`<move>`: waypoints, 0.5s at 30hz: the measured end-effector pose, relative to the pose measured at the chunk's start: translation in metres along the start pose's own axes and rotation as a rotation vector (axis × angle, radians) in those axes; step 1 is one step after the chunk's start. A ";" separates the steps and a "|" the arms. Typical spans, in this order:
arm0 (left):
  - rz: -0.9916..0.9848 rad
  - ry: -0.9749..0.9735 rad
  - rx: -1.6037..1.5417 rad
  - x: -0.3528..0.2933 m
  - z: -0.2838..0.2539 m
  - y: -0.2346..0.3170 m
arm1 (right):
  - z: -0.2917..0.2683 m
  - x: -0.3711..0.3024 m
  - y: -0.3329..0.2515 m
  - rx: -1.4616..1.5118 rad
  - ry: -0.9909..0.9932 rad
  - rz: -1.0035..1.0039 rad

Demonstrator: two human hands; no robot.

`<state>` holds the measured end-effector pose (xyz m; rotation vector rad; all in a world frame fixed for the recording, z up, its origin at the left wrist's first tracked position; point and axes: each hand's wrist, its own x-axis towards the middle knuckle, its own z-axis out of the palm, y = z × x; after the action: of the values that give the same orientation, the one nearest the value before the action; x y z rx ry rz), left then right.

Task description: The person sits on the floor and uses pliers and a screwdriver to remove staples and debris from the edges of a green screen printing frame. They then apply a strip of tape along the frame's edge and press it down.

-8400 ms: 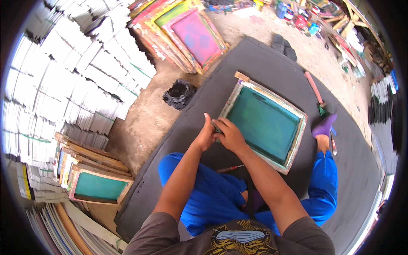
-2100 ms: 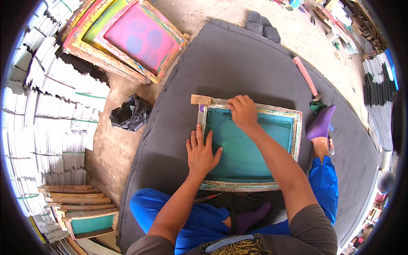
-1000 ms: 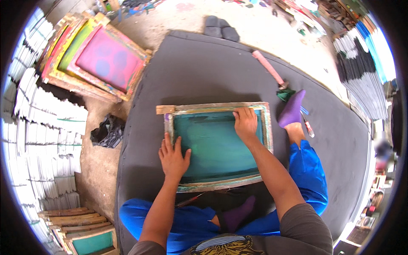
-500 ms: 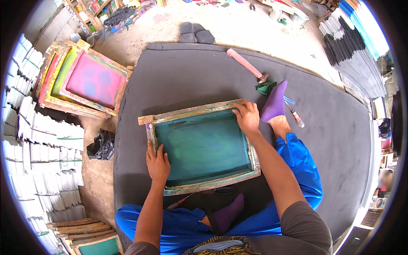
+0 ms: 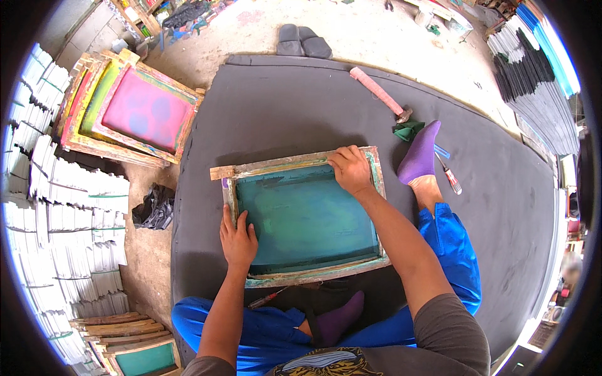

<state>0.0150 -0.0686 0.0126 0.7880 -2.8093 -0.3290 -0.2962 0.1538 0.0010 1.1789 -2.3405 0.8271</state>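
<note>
Open mat (image 5: 282, 106) beyond my frame (image 5: 285, 165) | hammer (image 5: 378, 91), purple-socked foot (image 5: 419, 155) blocking my right | near side shadowed, probably tight

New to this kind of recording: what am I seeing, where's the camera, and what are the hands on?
There's no machine here: a person works bare-handed. The view comes from a fisheye camera worn on the head, looking down, so straight edges bend. On the dark mat lies a wooden frame around a teal panel. The left hand rests on its left side; the right hand curls over its far side, near the right corner. How firmly it holds is hard to tell. Off to the right lie a pink-handled hammer and a screwdriver.
</note>
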 end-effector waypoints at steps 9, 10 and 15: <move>-0.005 -0.007 -0.001 0.001 -0.003 0.003 | 0.006 0.005 -0.022 0.002 -0.029 0.018; -0.006 -0.006 0.006 0.002 -0.005 0.004 | 0.008 0.004 -0.024 0.006 -0.027 0.028; 0.011 0.013 0.004 0.001 -0.001 0.001 | 0.016 0.004 -0.024 0.028 -0.015 0.076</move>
<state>0.0137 -0.0686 0.0145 0.7731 -2.8016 -0.3151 -0.2799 0.1293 -0.0003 1.1169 -2.4068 0.8825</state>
